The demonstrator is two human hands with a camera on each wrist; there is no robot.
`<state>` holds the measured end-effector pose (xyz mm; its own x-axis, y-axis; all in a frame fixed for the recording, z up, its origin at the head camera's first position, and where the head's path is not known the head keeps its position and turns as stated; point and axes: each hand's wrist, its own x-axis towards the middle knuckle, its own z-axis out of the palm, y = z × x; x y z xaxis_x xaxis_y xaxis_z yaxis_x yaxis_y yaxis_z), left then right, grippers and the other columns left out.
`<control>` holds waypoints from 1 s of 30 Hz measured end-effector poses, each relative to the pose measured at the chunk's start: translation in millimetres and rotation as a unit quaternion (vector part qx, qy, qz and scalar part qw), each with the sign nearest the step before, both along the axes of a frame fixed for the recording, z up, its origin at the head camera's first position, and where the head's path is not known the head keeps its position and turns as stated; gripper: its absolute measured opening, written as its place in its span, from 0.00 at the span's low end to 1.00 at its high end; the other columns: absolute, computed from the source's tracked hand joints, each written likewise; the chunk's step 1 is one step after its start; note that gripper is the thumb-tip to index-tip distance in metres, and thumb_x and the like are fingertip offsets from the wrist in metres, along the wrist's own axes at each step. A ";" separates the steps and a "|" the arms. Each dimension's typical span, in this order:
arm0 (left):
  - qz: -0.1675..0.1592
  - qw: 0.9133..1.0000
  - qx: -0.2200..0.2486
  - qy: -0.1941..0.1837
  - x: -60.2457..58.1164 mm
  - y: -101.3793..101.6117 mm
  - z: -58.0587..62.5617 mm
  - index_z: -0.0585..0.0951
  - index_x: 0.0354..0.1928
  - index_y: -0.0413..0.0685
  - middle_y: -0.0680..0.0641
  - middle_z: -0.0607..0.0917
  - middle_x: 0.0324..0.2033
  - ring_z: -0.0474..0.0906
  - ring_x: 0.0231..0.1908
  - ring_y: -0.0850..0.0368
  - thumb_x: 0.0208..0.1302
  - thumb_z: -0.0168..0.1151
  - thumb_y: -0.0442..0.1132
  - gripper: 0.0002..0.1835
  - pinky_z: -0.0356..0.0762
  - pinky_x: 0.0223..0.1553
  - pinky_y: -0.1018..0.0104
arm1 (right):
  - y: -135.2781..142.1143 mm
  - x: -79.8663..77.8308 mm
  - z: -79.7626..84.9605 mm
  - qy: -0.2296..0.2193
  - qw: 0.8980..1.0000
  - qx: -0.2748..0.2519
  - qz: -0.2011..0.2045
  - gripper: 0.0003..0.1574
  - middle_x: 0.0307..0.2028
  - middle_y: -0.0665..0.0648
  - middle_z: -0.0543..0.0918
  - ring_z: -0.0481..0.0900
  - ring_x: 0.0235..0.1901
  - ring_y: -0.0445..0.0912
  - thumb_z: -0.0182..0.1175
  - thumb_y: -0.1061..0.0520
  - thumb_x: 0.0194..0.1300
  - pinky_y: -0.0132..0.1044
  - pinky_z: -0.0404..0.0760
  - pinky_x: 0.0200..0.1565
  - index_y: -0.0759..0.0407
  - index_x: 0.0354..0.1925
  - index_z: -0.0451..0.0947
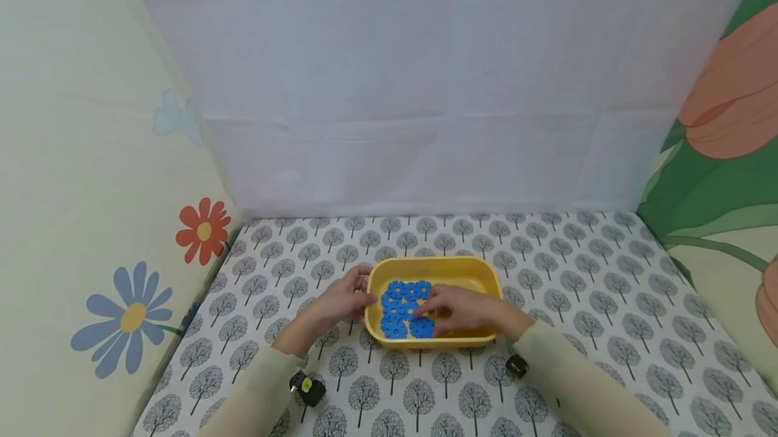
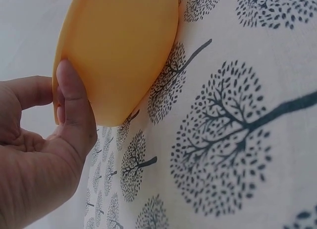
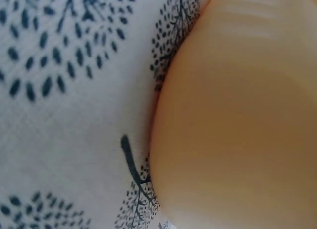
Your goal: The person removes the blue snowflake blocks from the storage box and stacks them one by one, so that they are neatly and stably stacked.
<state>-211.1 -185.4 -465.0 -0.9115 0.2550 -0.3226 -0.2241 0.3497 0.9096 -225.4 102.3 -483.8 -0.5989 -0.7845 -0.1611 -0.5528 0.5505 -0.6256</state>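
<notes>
A shallow yellow plastic tray (image 1: 468, 271) with rounded corners sits on the cloth. Several blue flower-shaped plastic pieces (image 1: 398, 309) lie flat and close together in its left half. At the tray's left end my left hand (image 1: 337, 298) pinches the rim; the left wrist view shows the thumb on one side of the tray wall (image 2: 119, 50) and fingers on the other. My right hand (image 1: 464, 307) reaches into the tray over its right side, fingers spread and touching the blue pieces. The right wrist view has only the tray's outer wall (image 3: 237, 120), with that hand hidden.
A white cloth printed with dark trees (image 1: 419, 396) covers the table. A plain white sheet (image 1: 389, 86) hangs behind it. Flower-patterned panels stand at the left (image 1: 61, 173) and right (image 1: 729, 221). Small black devices sit at both wrists.
</notes>
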 end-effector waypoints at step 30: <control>-0.008 1.000 0.027 0.003 0.0 -0.1 -2.1 0.60 0.71 0.39 0.43 0.72 0.39 0.78 0.29 0.53 0.65 0.61 0.29 0.34 0.81 0.29 0.65 | -6.9 1.5 -1.0 0.048 0.998 0.026 0.017 0.26 0.47 0.43 0.76 0.71 0.45 0.36 0.73 0.55 0.59 0.31 0.75 0.51 0.39 0.55 0.84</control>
